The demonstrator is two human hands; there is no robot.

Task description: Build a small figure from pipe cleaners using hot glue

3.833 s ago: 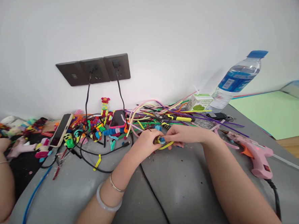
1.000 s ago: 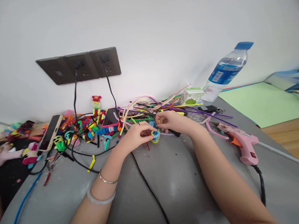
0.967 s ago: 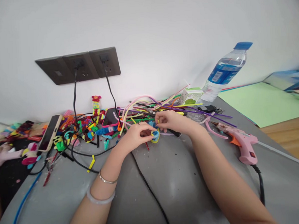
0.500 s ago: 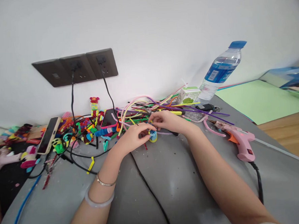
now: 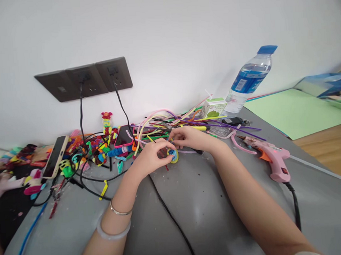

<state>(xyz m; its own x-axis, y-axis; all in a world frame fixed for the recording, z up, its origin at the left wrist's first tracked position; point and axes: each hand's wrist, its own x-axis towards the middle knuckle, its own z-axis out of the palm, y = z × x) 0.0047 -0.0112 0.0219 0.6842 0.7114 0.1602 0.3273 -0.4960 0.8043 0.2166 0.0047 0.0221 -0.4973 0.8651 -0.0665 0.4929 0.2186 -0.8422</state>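
Between the thumb and fingers of my left hand (image 5: 150, 156) is a small blue and yellow craft piece (image 5: 175, 156), apparently wound from pipe cleaners. Its yellow rim faces down and right. My right hand (image 5: 192, 139) is close behind it, fingers curled and pinched near the piece's top edge. Whatever those fingertips hold is too small and hidden to make out. Loose pipe cleaners (image 5: 158, 113) in pink, yellow, purple and green lie in a heap just beyond both hands.
A pink glue gun (image 5: 275, 159) lies at right, with its black cord trailing forward. Behind stand a water bottle (image 5: 250, 80) and a juice carton (image 5: 213, 108). Phones (image 5: 56, 156), pipe-cleaner figures (image 5: 107, 123) and cables crowd the left. A black cable (image 5: 171, 216) crosses the grey table (image 5: 211, 225).
The blue and yellow piece has turned so more of its blue face shows. My left thumb has shifted slightly right across it. My right hand stays nearly in place.
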